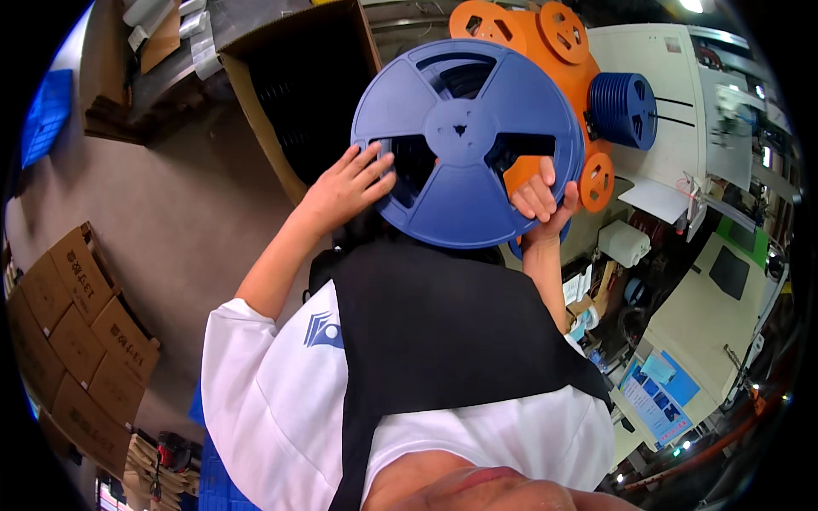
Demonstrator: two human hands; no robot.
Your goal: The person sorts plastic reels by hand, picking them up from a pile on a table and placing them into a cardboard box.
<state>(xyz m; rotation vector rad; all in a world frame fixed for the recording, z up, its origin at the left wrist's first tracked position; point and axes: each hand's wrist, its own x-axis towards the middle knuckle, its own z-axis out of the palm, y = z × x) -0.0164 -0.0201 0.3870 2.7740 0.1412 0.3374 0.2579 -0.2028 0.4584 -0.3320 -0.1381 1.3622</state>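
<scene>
A large blue plastic reel (460, 204) with wide cut-out windows is held up in front of my chest, its round face toward the view. At its left rim my left hand (345, 189) curls its fingers over the edge beside a window; its thumb is hidden. On the lower right, my right hand (544, 203) grips the rim, with fingers bent at the edge of another window. More blue edge shows behind the face on the right. Directly behind the reel stands an orange machine part (545, 51) with round orange discs.
An open cardboard box (260, 128) with a dark inside stands left of the reel. Several blue reels sit stacked on a spindle (626, 111) at the right, by a white machine panel (660, 51). Stacked cartons (89, 341) stand at lower left; a pale cabinet (690, 332) is at right.
</scene>
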